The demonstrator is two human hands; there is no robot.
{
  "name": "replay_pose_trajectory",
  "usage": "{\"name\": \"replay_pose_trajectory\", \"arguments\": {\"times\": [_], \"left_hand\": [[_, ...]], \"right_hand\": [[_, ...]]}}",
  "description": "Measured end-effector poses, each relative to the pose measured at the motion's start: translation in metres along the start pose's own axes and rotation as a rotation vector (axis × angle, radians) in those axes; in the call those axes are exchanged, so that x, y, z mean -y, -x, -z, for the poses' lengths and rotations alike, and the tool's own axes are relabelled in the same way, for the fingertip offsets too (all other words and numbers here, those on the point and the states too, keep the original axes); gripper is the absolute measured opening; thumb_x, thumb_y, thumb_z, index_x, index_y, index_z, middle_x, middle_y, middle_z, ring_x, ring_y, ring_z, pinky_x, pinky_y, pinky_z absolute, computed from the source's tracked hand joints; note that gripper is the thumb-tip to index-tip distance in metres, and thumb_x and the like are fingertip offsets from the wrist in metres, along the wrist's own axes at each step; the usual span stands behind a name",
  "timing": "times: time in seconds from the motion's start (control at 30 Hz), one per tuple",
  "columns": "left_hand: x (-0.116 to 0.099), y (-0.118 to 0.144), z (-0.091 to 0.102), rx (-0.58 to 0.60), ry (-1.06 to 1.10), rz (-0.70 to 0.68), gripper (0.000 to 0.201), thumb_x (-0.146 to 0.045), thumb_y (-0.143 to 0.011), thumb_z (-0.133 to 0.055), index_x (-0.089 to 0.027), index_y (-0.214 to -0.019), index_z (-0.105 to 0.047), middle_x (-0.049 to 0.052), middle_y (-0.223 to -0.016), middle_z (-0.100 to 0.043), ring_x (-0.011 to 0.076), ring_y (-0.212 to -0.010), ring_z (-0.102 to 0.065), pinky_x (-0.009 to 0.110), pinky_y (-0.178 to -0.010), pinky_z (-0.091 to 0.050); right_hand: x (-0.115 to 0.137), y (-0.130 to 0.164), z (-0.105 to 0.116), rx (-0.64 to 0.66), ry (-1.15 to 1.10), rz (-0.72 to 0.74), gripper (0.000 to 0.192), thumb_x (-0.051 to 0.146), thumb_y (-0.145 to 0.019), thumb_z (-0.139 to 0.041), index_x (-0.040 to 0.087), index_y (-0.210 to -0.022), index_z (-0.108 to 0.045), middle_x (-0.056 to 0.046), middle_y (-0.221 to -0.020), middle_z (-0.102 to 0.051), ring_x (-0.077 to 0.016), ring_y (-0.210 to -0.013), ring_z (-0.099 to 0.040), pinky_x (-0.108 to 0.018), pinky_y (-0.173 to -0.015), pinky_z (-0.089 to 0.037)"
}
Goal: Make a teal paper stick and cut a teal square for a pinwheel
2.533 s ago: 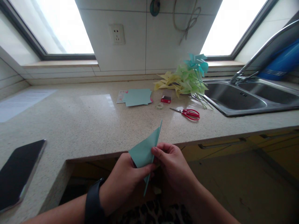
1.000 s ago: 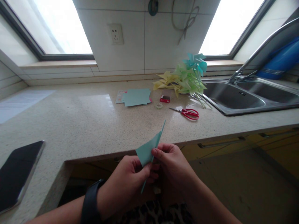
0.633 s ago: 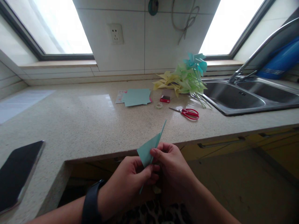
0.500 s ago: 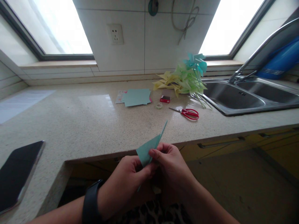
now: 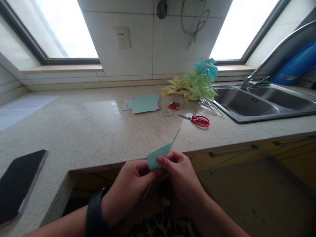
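A light teal sheet of paper [image 5: 156,156], being rolled slantwise, is between my two hands just in front of the counter's edge. Its rolled part forms a thin stick [image 5: 175,136] that points up and to the right; the lower end shows beneath my fingers. My left hand [image 5: 135,179] is closed on the paper's lower part, thumb on top. Higher up, my right hand [image 5: 177,168] pinches the roll between thumb and curled fingers. Part of the paper is hidden by my fingers.
On the counter [image 5: 93,131] lie a stack of teal paper [image 5: 145,103], a small red-and-black box [image 5: 174,105], a tape roll [image 5: 168,112], red-handled scissors [image 5: 200,120] and several paper pinwheels [image 5: 195,82]. A sink [image 5: 249,102] is at right, a tablet-like device [image 5: 21,184] at left.
The loose part of the paper looks smaller, with more of it rolled onto the stick. The roll has shifted slightly to the right. Both hands keep their hold.
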State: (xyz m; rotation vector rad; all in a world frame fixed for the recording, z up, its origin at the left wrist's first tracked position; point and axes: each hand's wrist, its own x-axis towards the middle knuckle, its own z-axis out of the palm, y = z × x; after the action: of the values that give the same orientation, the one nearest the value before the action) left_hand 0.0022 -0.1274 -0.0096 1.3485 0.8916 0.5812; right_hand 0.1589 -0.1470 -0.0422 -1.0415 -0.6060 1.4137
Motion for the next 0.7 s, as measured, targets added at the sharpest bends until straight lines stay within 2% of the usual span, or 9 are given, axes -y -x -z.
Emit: {"name": "replay_pose_trajectory", "arguments": {"times": [0.1, 0.17, 0.23, 0.43, 0.7], "left_hand": [[0.0, 0.001, 0.002, -0.016, -0.044, 0.013, 0.028, -0.041, -0.09, -0.068, -0.015, -0.085, -0.076, 0.003, -0.077, -0.071, 0.0159, -0.069, -0.057, 0.026, -0.065, -0.043], [0.0, 0.001, 0.002, -0.022, -0.04, 0.022, 0.029, -0.042, -0.089, -0.068, -0.015, -0.085, -0.076, 0.003, -0.075, -0.07, 0.0152, -0.067, -0.055, 0.026, -0.063, -0.042], [-0.002, 0.001, 0.002, -0.018, -0.032, 0.025, 0.028, -0.041, -0.089, -0.068, -0.015, -0.085, -0.075, 0.003, -0.076, -0.069, 0.0155, -0.068, -0.055, 0.026, -0.064, -0.042], [-0.004, 0.0, -0.001, 0.001, -0.03, 0.016, 0.028, -0.04, -0.09, -0.066, -0.014, -0.082, -0.072, 0.003, -0.074, -0.066, 0.0144, -0.067, -0.052, 0.026, -0.064, -0.042], [-0.003, 0.001, -0.004, 0.013, -0.007, 0.018, 0.032, -0.044, -0.091, -0.064, -0.014, -0.08, -0.07, 0.002, -0.073, -0.063, 0.0137, -0.067, -0.05, 0.026, -0.063, -0.041]], "right_hand": [[0.004, -0.001, 0.003, 0.113, 0.012, -0.035, 0.027, 0.037, -0.072, -0.088, 0.017, -0.078, -0.07, 0.0, -0.07, -0.068, -0.0115, -0.063, -0.061, -0.024, -0.062, -0.048], [0.007, -0.001, 0.007, 0.193, 0.011, -0.051, 0.027, 0.04, -0.078, -0.082, 0.017, -0.092, -0.075, -0.003, -0.081, -0.073, -0.0143, -0.072, -0.066, -0.028, -0.07, -0.052], [0.01, -0.002, 0.011, 0.253, 0.026, -0.06, 0.028, 0.041, -0.083, -0.079, 0.018, -0.098, -0.077, -0.005, -0.087, -0.075, -0.0157, -0.076, -0.067, -0.03, -0.075, -0.053], [0.016, -0.001, 0.015, 0.37, 0.07, -0.091, 0.026, 0.04, -0.087, -0.074, 0.016, -0.098, -0.077, -0.006, -0.083, -0.075, -0.0168, -0.072, -0.068, -0.031, -0.071, -0.055], [0.014, -0.001, 0.01, 0.301, 0.048, -0.112, 0.028, 0.043, -0.082, -0.078, 0.015, -0.083, -0.075, -0.005, -0.069, -0.071, -0.0159, -0.06, -0.066, -0.029, -0.061, -0.054]]}}
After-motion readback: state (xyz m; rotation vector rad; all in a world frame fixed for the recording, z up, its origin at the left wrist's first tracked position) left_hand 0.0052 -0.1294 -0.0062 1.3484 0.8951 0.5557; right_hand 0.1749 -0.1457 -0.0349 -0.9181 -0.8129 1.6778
